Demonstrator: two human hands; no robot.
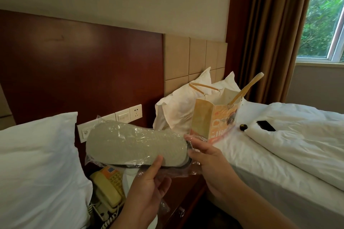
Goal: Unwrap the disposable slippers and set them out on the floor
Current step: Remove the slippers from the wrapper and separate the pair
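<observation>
A pack of grey disposable slippers sealed in clear plastic wrap is held up in front of me, sole side showing, lying roughly level above the nightstand. My left hand grips its lower edge, thumb pressed on the sole and fingers curled underneath. My right hand holds the right end of the pack, fingers curled round the plastic there. A dark rim shows along the pack's bottom and right edge.
A yellow telephone sits on the wooden nightstand below the pack. A white pillow is at left. The bed at right carries a paper bag, pillows and a black device. Wall sockets line the headboard.
</observation>
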